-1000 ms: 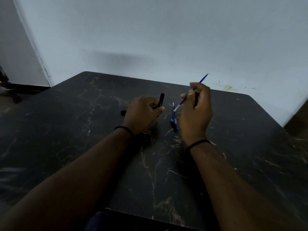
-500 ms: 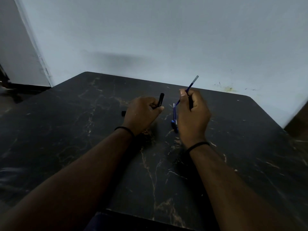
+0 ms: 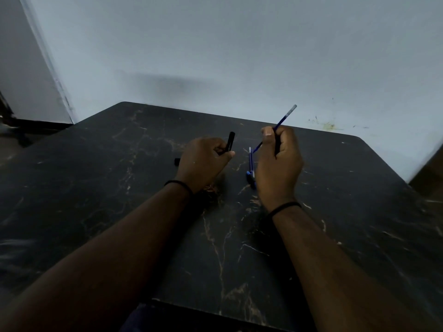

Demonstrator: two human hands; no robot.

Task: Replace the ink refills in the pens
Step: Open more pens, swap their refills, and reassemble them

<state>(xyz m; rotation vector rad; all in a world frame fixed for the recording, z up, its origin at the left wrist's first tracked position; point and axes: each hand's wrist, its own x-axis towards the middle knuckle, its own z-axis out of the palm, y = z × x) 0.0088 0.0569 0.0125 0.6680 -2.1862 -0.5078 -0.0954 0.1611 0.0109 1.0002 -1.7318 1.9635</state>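
While both fists stay closed, the blue pen [image 3: 250,168] lies between them.
Left hand [image 3: 203,161] grips a black barrel [image 3: 230,142]; right hand [image 3: 278,164] pinches a blue refill [image 3: 285,117].

A plain, dim indoor room, perhaps a home or a small office, though nothing is settling which. A dark marble-patterned desk [image 3: 143,212] is standing against a bare pale wall [image 3: 239,56], which is showing yellowish stains [image 3: 329,126] at the far right.

Thin blue refill [image 3: 285,117] tilted upward, black pen barrel [image 3: 230,141] upright, blue pen [image 3: 250,167] lying flat
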